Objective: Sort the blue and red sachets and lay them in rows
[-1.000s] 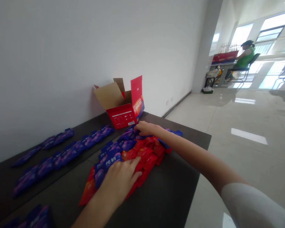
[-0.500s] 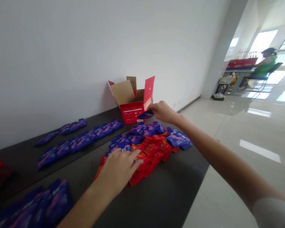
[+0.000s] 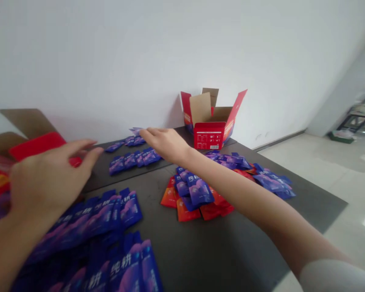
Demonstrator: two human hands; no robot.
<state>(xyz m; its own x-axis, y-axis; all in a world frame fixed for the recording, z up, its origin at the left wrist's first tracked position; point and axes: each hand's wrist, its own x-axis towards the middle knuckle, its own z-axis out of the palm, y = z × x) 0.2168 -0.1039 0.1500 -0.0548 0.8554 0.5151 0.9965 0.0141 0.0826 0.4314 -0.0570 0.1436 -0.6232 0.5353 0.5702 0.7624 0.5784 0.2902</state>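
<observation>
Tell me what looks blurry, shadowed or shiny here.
All in the head view: left hand blurred; far red carton crisper, with a soft shadow on the white wall beside it; bright glare on the pale floor at the right edge.

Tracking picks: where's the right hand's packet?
Head view, left of centre: the purple packet is in the right hand, above the back packets near the wall.

- Wall (image 3: 124,61) softly lit, 12 o'clock
- Faint shadow, 9 o'clock of box (image 3: 209,136)
- Glare on floor (image 3: 331,162), 4 o'clock
- Left hand (image 3: 48,174) blurred, 9 o'clock
</observation>
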